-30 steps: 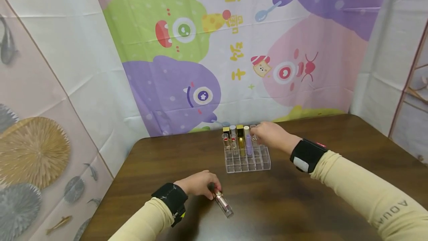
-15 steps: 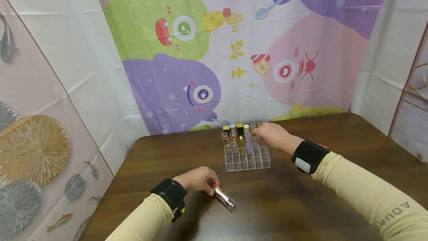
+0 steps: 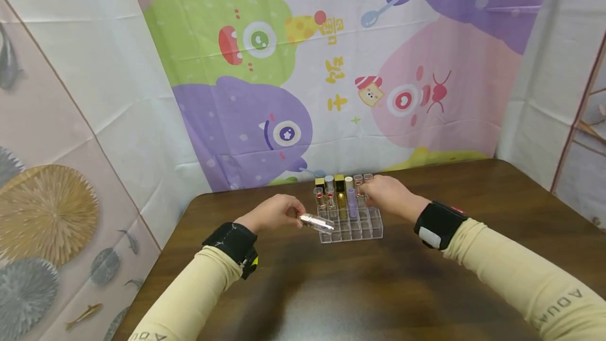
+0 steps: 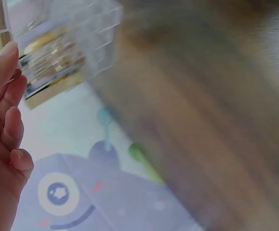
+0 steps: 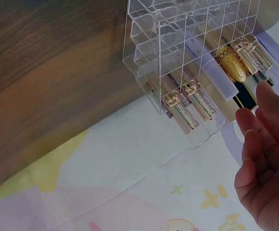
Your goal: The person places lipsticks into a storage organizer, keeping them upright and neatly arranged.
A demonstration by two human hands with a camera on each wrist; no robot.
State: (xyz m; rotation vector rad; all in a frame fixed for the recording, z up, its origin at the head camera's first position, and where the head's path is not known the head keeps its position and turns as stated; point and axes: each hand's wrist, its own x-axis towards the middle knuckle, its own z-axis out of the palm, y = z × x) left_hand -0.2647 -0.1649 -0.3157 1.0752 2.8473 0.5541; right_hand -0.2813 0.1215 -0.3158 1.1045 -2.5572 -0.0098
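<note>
A lipstick with a clear cap and a shiny metallic body (image 3: 317, 223) is pinched by its end in my left hand (image 3: 272, 213), off the table and tilted, just left of the clear lipstick organizer (image 3: 352, 231). In the left wrist view the thumb and fingertips (image 4: 8, 54) meet on the lipstick (image 4: 0, 31), partly cut off by the frame edge. My right hand (image 3: 390, 194) is at the organizer's back right, fingers loosely bent. Nothing shows between those fingers in the right wrist view, where the hand (image 5: 272, 159) lies beside the standing lipsticks.
Lipsticks fill the organizer's back rows, among them a lilac tube (image 3: 352, 205) and a gold one (image 3: 342, 204). Front compartments hold nothing visible. The brown wooden table (image 3: 379, 288) runs back to a cartoon-printed cloth (image 3: 341, 136).
My left hand has lifted the lipstick off the table and carried it forward toward the organizer. The right hand has shifted slightly right, uncovering more lipsticks in the back row.
</note>
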